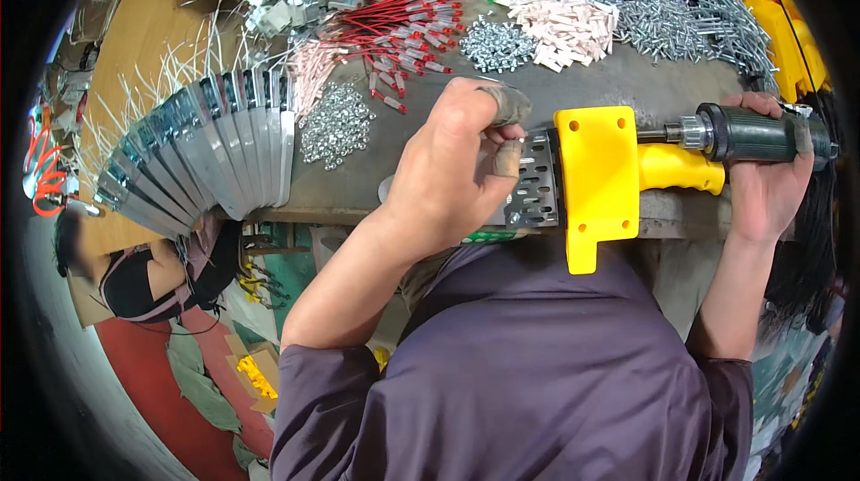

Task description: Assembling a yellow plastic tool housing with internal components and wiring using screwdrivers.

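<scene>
My right hand (769, 187) is wrapped round a dark green power screwdriver (752, 133), which lies sideways with its metal nose to the left. Its bit reaches the right side of a yellow plastic housing (597, 178) with a grip-shaped handle. Against the housing's left side is a metal plate with slotted holes (540, 178). Just left of this plate, my left hand (448, 157) is closed, thumb and fingertips pinched together. Tape covers some of its fingers. Whatever the pinch holds is too small or hidden to name.
Silvery blades with white wires (224, 145) stand fanned at the left. Along the back lie small nuts (336, 125), red-wired parts (394, 29), pale sleeves (564, 26) and screws (658, 20). Yellow housings (788, 24) are stacked far right. Another person (148, 279) is at lower left.
</scene>
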Available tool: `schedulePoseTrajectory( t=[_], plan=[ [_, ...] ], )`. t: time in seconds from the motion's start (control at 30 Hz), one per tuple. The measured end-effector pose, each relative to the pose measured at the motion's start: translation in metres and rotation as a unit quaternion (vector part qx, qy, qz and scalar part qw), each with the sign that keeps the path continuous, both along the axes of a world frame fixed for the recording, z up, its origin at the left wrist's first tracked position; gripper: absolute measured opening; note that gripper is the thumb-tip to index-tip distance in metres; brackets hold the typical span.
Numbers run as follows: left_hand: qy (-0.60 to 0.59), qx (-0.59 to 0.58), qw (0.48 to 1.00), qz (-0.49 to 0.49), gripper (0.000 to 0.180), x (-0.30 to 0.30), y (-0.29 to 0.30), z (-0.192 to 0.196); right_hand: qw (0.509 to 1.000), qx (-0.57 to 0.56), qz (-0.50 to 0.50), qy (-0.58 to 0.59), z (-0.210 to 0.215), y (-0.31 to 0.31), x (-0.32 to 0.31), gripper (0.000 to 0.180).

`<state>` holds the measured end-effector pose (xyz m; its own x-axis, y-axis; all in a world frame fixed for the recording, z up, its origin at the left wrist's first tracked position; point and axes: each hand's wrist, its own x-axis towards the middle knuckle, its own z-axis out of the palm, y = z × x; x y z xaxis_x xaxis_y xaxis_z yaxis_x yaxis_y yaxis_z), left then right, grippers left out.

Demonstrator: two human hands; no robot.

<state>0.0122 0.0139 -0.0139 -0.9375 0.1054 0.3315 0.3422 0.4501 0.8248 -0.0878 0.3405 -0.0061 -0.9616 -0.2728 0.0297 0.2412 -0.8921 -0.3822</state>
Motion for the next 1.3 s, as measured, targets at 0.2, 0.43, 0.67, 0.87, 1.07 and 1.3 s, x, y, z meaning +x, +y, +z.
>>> schedulePoseTrajectory(
  t=[0.2, 0.43, 0.67, 0.87, 1.07, 1.3],
  plan=[
    [0.053, -0.038, 0.998, -0.018, 0.039, -0.005, 0.006, -0.009, 1.000, -0.024, 0.002, -0.005, 0.001, -0.003, 0.004, 0.030],
    [0.074, -0.021, 0.997, -0.016, 0.041, -0.006, 0.008, -0.014, 0.997, -0.069, 0.025, 0.001, -0.001, -0.002, 0.007, 0.033],
    [0.084, -0.031, 0.996, -0.030, 0.045, -0.002, 0.005, -0.014, 0.996, -0.076, 0.038, 0.000, 0.002, -0.008, 0.007, 0.033],
    [0.122, -0.172, 0.977, -0.002, 0.036, -0.009, 0.005, 0.001, 0.999, -0.036, 0.005, 0.001, 0.004, -0.007, 0.007, 0.034],
    [0.073, -0.193, 0.978, 0.000, 0.028, -0.007, 0.006, 0.002, 0.999, -0.030, 0.007, 0.009, 0.006, -0.013, 0.007, 0.033],
    [0.090, -0.188, 0.978, -0.016, 0.025, -0.006, 0.011, -0.001, 0.998, -0.053, 0.013, 0.023, 0.005, -0.012, 0.010, 0.031]
  ],
)
